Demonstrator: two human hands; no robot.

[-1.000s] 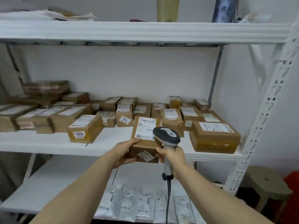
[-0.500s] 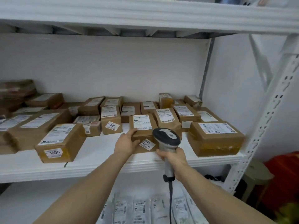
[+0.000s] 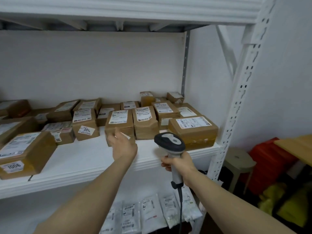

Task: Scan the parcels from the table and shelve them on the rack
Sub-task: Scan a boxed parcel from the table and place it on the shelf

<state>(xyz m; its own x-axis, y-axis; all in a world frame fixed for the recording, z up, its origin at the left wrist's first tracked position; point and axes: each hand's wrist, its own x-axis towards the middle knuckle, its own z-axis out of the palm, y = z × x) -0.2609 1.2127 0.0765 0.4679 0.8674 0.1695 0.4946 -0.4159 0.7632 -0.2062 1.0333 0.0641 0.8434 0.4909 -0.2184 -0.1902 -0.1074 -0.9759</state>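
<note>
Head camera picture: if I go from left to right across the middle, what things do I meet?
Box with the 1006 sticker → box with the 301 sticker → left hand → scanner held in the right hand → stool → red crate.

- Brown cardboard parcels (image 3: 194,130): at least sixteen; more at the left are cut by the frame edge.
- White plastic mailers (image 3: 150,210): five can be seen.
- Handheld scanner (image 3: 169,142): one.
- Hands: two, the left hand (image 3: 122,146) and the right hand (image 3: 179,164).
- Round stool (image 3: 238,159): one.
- Shelf boards (image 3: 87,159) of the rack (image 3: 236,115): three are in view.
</note>
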